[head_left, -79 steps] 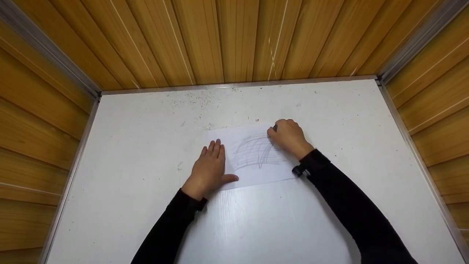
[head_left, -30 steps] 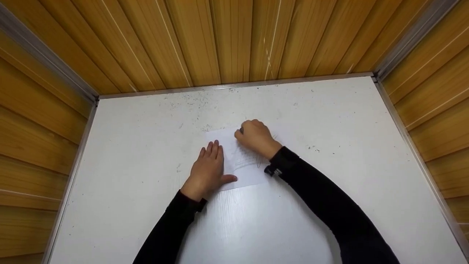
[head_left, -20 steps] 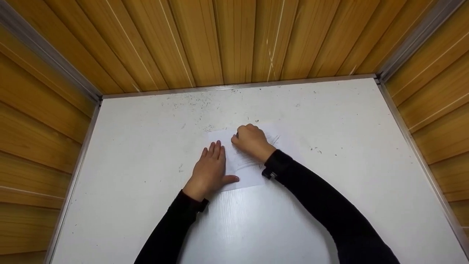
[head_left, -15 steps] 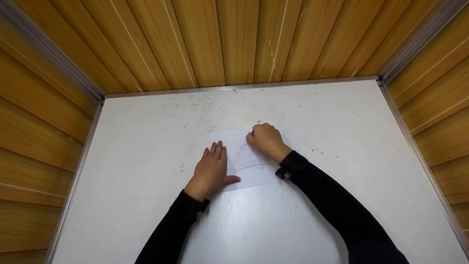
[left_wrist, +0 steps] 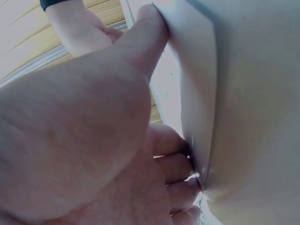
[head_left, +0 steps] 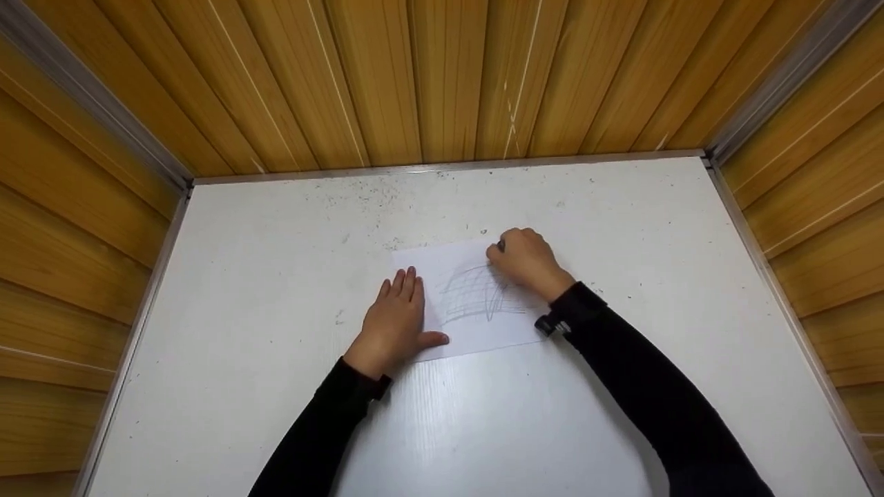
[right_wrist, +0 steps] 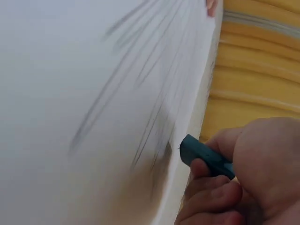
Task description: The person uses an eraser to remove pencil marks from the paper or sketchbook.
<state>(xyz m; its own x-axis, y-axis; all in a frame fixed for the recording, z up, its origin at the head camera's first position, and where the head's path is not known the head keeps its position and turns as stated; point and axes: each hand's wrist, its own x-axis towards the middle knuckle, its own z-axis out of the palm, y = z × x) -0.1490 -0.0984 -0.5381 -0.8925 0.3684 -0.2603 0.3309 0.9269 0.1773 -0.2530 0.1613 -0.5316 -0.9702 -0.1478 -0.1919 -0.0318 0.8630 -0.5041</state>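
Note:
A white sheet of paper (head_left: 476, 335) with grey pencil lines lies on the white table. My left hand (head_left: 395, 321) rests flat over its left part, thumb spread out to the right. In the left wrist view the left hand's fingers (left_wrist: 173, 166) touch the sheet near a raised paper edge (left_wrist: 206, 93). My right hand (head_left: 528, 259), at the sheet's upper right, pinches a small dark teal block that looks like an eraser (right_wrist: 199, 154). From the head only the eraser's dark end (head_left: 501, 245) shows. Its contact with the paper cannot be made out.
Small dark crumbs (head_left: 366, 193) are scattered over the table (head_left: 242, 290), mostly toward the back. Wood-patterned walls (head_left: 442, 83) with grey metal edging enclose the back and both sides.
My right hand went left across the sheet, then came back right with the eraser, uncovering more pencil lines. Some upper lines look fainter than before. The left hand has stayed put.

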